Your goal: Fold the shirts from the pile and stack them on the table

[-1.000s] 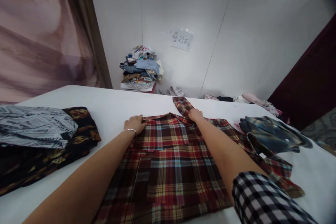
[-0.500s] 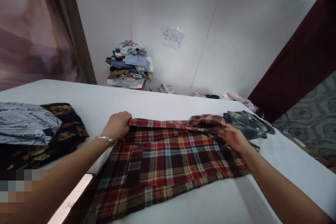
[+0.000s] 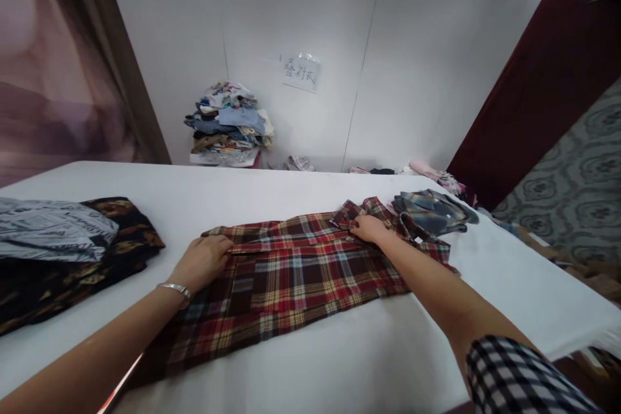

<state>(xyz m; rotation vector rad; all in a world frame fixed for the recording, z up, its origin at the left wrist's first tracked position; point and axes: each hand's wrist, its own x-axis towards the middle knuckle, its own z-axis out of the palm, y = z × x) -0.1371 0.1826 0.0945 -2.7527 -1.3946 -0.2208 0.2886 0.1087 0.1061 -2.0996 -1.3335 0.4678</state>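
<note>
A red plaid shirt [image 3: 291, 278] lies flat on the white table [image 3: 339, 362], folded over along its far edge. My left hand [image 3: 201, 262], with a silver bracelet on the wrist, rests palm down on the shirt's left edge. My right hand [image 3: 369, 228] presses the shirt's far right part, beside a bunched sleeve or collar. Whether the fingers pinch cloth or only press it is unclear.
A grey printed garment [image 3: 53, 233] lies on a dark brown patterned one [image 3: 72, 265] at the left. A dark blue-green plaid shirt [image 3: 431, 210] sits at the right. A pile of clothes [image 3: 228, 123] stands against the white wall under a paper sign [image 3: 301, 72].
The shirt's far edge has been folded toward me. My right hand swung out to the right with the sleeve and came back onto the shirt. My left hand slid nearer along the left edge.
</note>
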